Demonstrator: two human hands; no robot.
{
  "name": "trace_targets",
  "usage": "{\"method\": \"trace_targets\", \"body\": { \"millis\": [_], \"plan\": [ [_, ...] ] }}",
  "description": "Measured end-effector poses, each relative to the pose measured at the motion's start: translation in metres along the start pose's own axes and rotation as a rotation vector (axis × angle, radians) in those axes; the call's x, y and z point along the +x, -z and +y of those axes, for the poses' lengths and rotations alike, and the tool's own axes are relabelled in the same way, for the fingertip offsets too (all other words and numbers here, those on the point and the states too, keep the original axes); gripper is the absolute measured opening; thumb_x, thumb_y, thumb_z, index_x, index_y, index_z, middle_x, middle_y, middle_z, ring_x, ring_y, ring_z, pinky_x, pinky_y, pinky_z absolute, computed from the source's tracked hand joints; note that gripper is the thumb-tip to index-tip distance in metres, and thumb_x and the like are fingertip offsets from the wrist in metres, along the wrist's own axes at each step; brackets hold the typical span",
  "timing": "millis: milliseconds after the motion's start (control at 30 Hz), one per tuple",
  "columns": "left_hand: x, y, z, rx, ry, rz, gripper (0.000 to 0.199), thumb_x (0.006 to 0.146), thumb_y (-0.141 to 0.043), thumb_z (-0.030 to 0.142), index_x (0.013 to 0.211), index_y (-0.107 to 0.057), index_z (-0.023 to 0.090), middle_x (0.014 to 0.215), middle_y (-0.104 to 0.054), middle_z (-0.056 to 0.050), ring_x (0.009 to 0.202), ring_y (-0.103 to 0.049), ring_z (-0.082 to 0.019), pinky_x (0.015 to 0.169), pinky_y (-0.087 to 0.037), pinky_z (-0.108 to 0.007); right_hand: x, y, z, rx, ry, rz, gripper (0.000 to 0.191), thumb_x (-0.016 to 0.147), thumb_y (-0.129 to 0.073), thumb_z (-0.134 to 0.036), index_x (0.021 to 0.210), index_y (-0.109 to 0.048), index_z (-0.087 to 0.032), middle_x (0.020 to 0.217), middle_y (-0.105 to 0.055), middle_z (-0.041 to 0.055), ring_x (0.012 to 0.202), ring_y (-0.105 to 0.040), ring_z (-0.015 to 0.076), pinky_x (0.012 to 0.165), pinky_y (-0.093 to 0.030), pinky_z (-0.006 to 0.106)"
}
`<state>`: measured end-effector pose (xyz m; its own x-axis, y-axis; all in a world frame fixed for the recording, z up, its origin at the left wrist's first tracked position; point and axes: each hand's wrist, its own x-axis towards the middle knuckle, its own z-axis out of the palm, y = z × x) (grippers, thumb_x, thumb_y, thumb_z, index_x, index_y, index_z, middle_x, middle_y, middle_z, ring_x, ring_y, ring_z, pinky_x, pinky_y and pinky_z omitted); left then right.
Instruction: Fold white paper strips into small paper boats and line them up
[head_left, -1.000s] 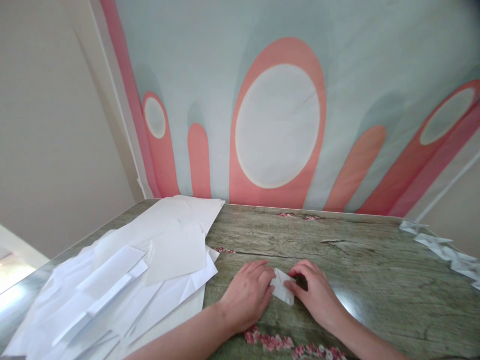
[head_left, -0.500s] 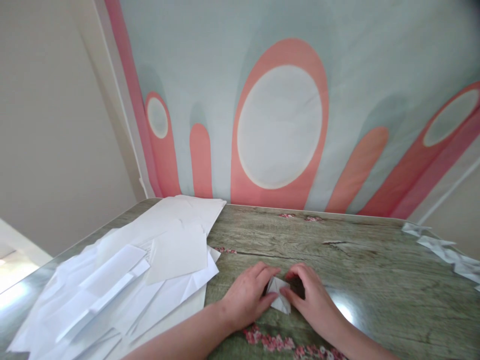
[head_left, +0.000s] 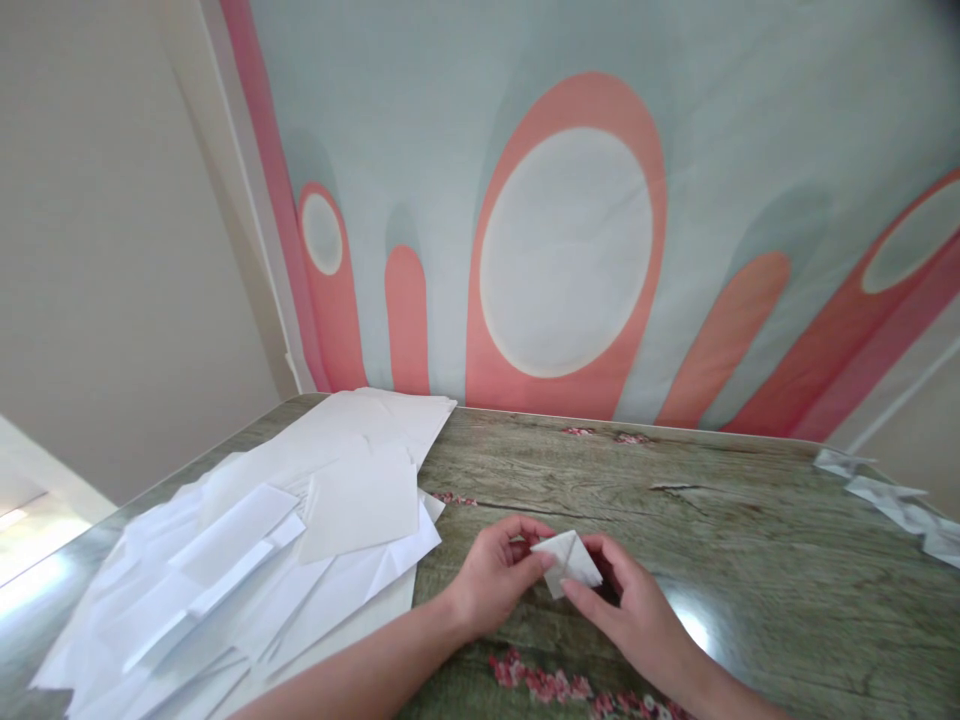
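Note:
A small piece of folded white paper (head_left: 571,562), roughly diamond-shaped with a crease down its face, is held between both hands over the table. My left hand (head_left: 501,570) pinches its left corner, thumb in front and fingers curled behind. On the other side, my right hand (head_left: 626,600) grips the lower right part with the thumb on the front face. The right fingers are partly hidden behind the paper.
A spread pile of white paper sheets (head_left: 364,505), some folded, covers the table's left side. Several folded white paper pieces (head_left: 892,500) line the far right edge. The wood-patterned table (head_left: 720,530) meets a painted wall (head_left: 442,130) at the back.
The folded paper has been raised and tilted, so more of its face shows. Both hands now grip it at its sides, and the right fingers have moved behind it.

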<state>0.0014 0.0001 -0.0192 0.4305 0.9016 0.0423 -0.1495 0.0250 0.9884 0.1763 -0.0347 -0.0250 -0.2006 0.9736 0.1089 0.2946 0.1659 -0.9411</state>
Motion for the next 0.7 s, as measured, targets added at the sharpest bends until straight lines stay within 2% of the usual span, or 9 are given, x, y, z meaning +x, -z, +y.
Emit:
{"method": "trace_targets", "body": {
  "millis": [133,333,467,567,700],
  "plan": [
    [-0.002,0.0,0.01,-0.094,-0.032,-0.031,0.027,0.073,-0.07,0.032,0.081,-0.056,0.011,0.075,-0.057,-0.001,0.07,-0.051,-0.011,0.069,-0.039,-0.023,0.0,-0.002,-0.002,0.012,0.005,0.011,0.03,0.078,-0.059,-0.039,0.099,-0.057,-0.018,0.087,-0.063,0.002,0.078,-0.057,0.0183,0.068,-0.044,0.027],
    [-0.004,0.001,0.008,-0.066,-0.026,-0.088,0.025,0.076,-0.067,0.033,0.08,-0.055,0.011,0.074,-0.057,-0.001,0.069,-0.05,-0.012,0.07,-0.039,-0.025,-0.003,-0.001,-0.001,-0.092,0.047,0.057,0.023,0.082,-0.055,-0.039,0.092,-0.061,-0.019,0.08,-0.065,0.0007,0.073,-0.059,0.0174,0.065,-0.045,0.025],
    [-0.003,0.005,0.005,0.278,-0.106,0.009,0.014,0.075,-0.064,0.022,0.087,-0.06,0.014,0.083,-0.058,-0.003,0.08,-0.053,-0.016,0.075,-0.04,-0.027,0.0,0.009,0.007,-0.352,0.249,0.171,0.013,0.086,-0.049,-0.027,0.083,-0.06,-0.02,0.077,-0.062,0.0012,0.071,-0.057,0.0158,0.067,-0.043,0.027],
    [-0.004,0.006,0.006,0.516,-0.168,0.114,0.027,0.071,-0.064,0.011,0.096,-0.06,0.018,0.096,-0.058,-0.003,0.093,-0.052,-0.018,0.08,-0.04,-0.027,0.005,0.02,0.015,-0.639,0.463,0.208,0.012,0.084,-0.049,-0.015,0.084,-0.059,-0.021,0.083,-0.062,0.0023,0.077,-0.056,0.0175,0.073,-0.04,0.031],
    [-0.006,0.007,0.009,0.737,-0.294,0.061,0.033,0.066,-0.068,0.007,0.095,-0.06,0.02,0.099,-0.056,-0.002,0.096,-0.051,-0.018,0.084,-0.039,-0.027,0.007,0.024,0.02,-0.827,0.572,0.187,0.018,0.084,-0.047,-0.009,0.084,-0.06,-0.021,0.082,-0.061,0.0017,0.077,-0.055,0.0171,0.075,-0.036,0.033]
  ]
}}
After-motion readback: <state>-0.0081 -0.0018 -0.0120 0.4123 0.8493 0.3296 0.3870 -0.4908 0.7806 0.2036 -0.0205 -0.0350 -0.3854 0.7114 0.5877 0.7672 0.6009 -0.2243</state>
